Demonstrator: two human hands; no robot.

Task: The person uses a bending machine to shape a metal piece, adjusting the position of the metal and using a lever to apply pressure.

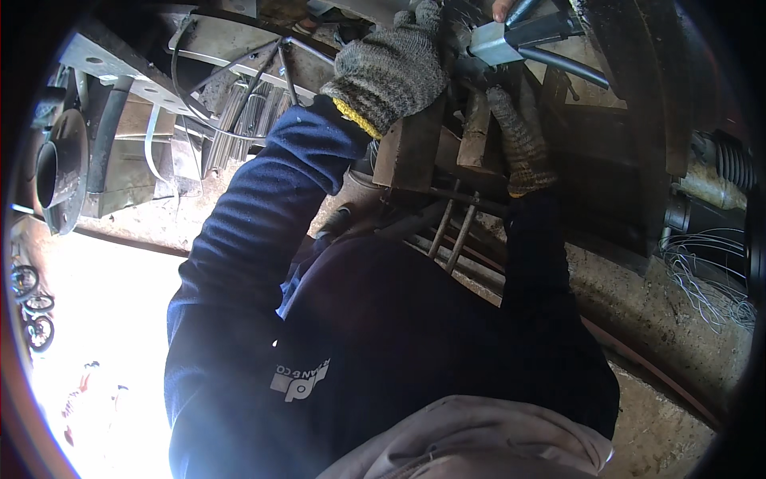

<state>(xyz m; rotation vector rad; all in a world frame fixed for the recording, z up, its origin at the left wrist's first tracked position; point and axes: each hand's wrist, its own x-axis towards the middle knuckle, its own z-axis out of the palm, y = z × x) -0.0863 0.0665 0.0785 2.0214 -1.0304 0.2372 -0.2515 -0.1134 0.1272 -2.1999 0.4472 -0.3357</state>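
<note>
My left hand [391, 68], in a grey knitted glove with a yellow cuff, lies over the metalwork at the top middle. Its fingers bend down at the far side, and what they grip is hidden. Below it is the end of a thick rectangular bar [403, 156]. My right hand [523, 140], in a similar worn glove, has its fingers stretched out beside a shorter rusty bar [476, 132]. Just beyond both hands is a bright square metal piece [493, 44] with a dark rod [566, 68] beside it. Another person's bare fingers [501, 9] touch its upper end.
A flanged pipe [60, 172] and a perforated steel beam [120, 68] stand at the left. Thin rods [247, 116] lie bundled near my left sleeve. At the right are tangled wire [710, 275] and a large dark steel plate [614, 176]. Two thin bars [455, 227] run below the hands.
</note>
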